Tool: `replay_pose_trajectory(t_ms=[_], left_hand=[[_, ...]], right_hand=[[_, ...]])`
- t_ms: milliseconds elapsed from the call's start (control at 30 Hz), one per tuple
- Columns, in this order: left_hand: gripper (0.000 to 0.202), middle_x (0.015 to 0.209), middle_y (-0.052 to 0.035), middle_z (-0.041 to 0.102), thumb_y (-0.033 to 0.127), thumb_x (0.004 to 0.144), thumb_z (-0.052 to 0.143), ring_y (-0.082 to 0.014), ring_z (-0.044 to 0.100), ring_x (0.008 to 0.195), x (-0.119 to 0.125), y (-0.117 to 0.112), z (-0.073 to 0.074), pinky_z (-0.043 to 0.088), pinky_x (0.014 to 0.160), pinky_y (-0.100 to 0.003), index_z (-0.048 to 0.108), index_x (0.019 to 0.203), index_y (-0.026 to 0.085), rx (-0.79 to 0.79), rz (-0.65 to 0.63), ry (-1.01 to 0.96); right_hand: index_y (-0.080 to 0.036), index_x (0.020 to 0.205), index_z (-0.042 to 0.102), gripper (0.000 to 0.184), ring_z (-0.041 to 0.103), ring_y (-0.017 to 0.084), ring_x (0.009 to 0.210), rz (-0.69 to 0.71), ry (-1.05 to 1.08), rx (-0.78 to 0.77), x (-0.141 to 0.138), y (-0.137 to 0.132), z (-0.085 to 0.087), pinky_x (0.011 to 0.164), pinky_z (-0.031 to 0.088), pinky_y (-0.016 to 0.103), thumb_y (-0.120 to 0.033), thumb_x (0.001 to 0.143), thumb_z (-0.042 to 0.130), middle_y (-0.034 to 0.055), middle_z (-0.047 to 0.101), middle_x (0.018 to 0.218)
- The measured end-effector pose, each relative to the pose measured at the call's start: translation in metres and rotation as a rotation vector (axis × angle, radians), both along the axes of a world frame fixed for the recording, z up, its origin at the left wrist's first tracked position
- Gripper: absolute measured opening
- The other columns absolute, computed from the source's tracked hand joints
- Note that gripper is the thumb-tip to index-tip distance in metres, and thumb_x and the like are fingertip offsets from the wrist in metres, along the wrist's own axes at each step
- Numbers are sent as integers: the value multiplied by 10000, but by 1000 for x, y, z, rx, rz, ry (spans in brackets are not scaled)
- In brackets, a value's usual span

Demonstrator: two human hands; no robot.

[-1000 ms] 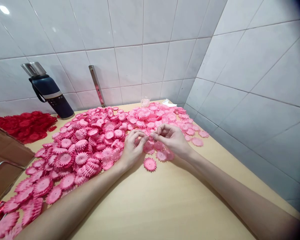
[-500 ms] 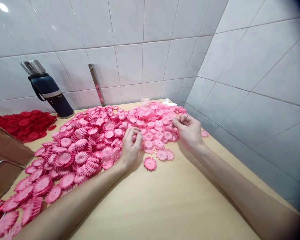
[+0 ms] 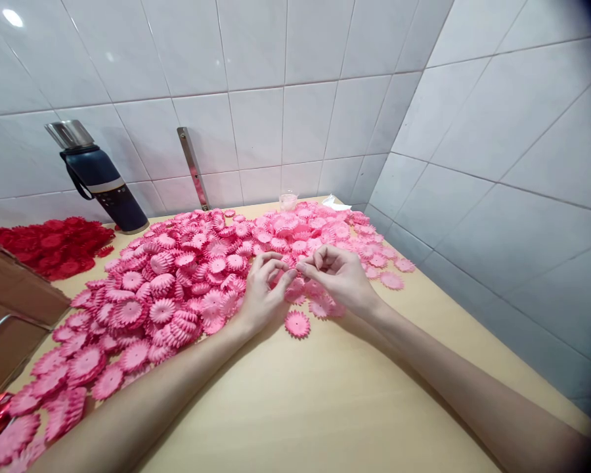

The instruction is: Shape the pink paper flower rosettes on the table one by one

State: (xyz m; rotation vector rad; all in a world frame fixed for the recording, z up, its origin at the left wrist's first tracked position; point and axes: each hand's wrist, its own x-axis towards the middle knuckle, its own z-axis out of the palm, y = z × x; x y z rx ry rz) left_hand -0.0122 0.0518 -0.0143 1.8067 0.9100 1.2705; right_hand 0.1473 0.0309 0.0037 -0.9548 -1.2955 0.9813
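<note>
My left hand (image 3: pixel 263 292) and my right hand (image 3: pixel 339 276) meet fingertip to fingertip above a big heap of pink ruffled paper flowers (image 3: pixel 187 276) on a pale wooden table (image 3: pixel 325 401). Both hands are curled in a pinch around something small and pink between them; I cannot make out exactly what it is. One single pink flower (image 3: pixel 296 324) lies flat on the table just below the hands. More pink flowers spread to the right of my right hand.
A dark blue flask (image 3: pixel 101 180) with a steel cap stands at the back left by a pile of red flowers (image 3: pixel 49 246). A brown cardboard box (image 3: pixel 10 315) sits at the left edge. A small clear cup (image 3: pixel 288 200) stands by the tiled wall.
Half a second ago my right hand was out to the right over the pile; it has come back to meet my left hand at the centre, as it was a second ago.
</note>
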Motion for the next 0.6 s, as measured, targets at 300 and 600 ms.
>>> replay_pose_trajectory(t_ms=[300, 600], left_hand=[[121, 1068, -99, 530, 284, 807, 630, -211, 528, 1076, -1, 2, 3, 517, 877, -363, 631, 771, 168, -52, -64, -50], [110, 1029, -88, 550, 236, 830, 587, -187, 540, 1027, 0, -1, 10, 491, 872, -332, 627, 756, 165, -41, -47, -38]], right_hand=[[-205, 610, 433, 381, 539, 132, 610, -18, -13, 0, 2, 2, 3, 583, 473, 284, -387, 685, 759, -20, 523, 621], [-203, 604, 425, 383, 487, 112, 583, -123, 36, 5, 8, 6, 3, 566, 427, 270, -368, 670, 765, -23, 517, 628]])
